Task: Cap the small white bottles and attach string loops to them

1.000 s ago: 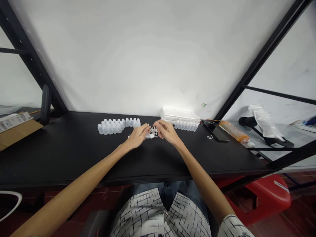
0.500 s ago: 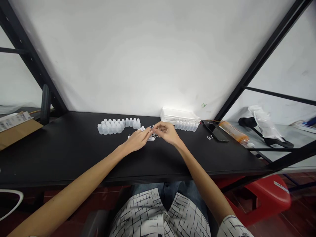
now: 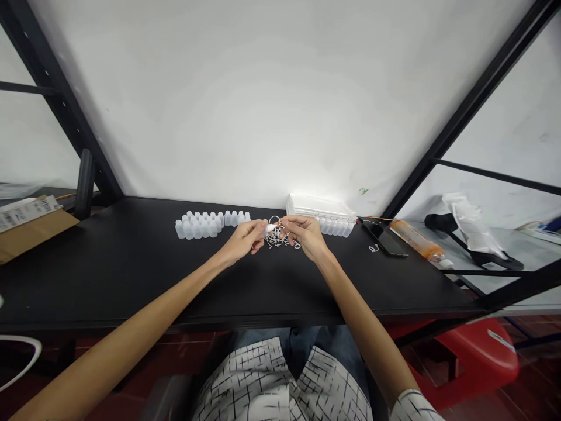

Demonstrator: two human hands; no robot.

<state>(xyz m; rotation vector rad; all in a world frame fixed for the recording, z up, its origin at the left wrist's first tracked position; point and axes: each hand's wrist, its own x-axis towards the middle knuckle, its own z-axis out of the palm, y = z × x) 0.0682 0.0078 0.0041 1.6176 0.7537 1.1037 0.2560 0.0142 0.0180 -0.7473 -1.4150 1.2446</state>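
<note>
My left hand (image 3: pixel 245 238) is closed around a small translucent plastic bottle (image 3: pixel 263 232), mostly hidden by the fingers. At the bottle's end sits a white cap (image 3: pixel 270 228) with a thin curved loop (image 3: pixel 274 218) standing up from it. My right hand (image 3: pixel 305 234) faces it from the other side, thumb and forefinger pinched at the cap's loop. Beneath both hands lies a pile of loose white looped pieces (image 3: pixel 277 238) on the black table (image 3: pixel 272 286).
Several uncapped bottles (image 3: pixel 199 226) stand in rows at the left. More bottles (image 3: pixel 337 226) line up at the right before a white stack (image 3: pixel 319 204). Farther right lie a loose white loop (image 3: pixel 373 248), a phone (image 3: pixel 385 240) and an orange-labelled bottle (image 3: pixel 418 241).
My hands have moved from fingertips together to slightly apart. The bottle and its white cap now show between them, and more of the loose pile is uncovered. The view has shifted slightly.
</note>
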